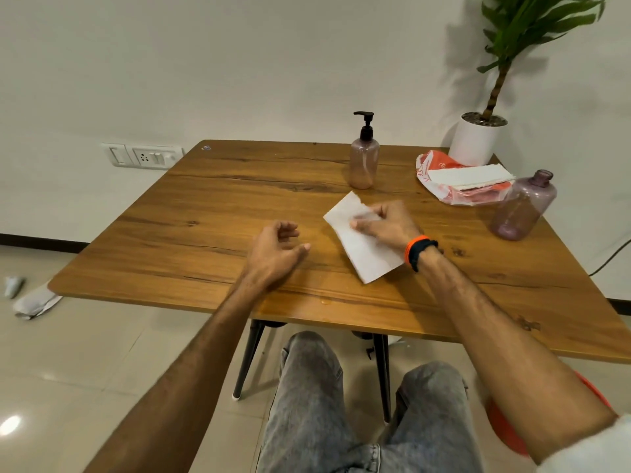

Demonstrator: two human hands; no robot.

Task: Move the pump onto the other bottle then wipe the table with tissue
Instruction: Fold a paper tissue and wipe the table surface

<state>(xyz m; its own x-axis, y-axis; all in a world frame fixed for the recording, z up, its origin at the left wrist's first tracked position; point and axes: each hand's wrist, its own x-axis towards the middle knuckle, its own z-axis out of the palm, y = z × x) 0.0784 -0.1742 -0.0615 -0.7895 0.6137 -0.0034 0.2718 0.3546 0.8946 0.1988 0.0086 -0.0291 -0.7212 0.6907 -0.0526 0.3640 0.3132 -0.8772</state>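
From the head camera, the pump sits screwed on the pinkish bottle at the far middle of the table, so the first part of the task looks done. The other bottle, purple and with an open neck, stands near the right edge, well apart from it, probably put aside to leave room for wiping.

The right hand lies on a sheet of tissue and presses it flat on the wood. The fingers seem bent a little on the paper, but they are blurred, so I cannot tell if they pinch it or only push it. I judge the wiping is now in hand.

The left hand rests on the table beside the tissue, not touching it, fingers loosely curled and holding nothing; it seems only to steady the person.

The tissue packet lies behind the purple bottle, near a potted plant, within easy reach for another sheet.
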